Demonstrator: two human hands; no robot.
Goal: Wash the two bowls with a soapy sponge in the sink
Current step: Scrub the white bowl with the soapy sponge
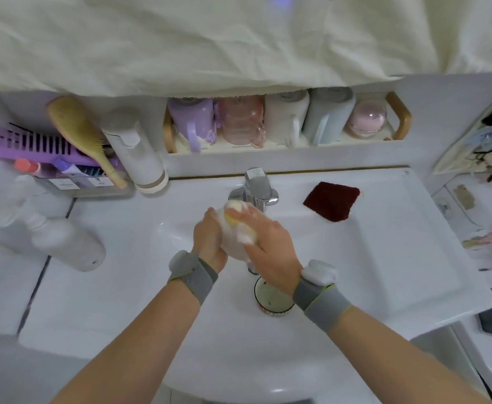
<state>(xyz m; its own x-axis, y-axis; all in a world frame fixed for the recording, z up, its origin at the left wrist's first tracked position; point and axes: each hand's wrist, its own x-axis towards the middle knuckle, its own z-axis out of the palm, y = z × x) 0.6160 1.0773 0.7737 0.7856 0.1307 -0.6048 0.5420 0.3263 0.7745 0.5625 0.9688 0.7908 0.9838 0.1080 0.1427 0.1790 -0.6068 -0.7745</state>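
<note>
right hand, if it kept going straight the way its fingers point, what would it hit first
Most likely the foamy bowl the right hand is already touching, with the yellow sponge just beyond; depth is hard to judge.

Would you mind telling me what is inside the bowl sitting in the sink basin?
The bowl shows a pale interior with a few small dark specks. The right hand and its wristband cover the far part of the bowl, so the rest cannot be seen.
</note>
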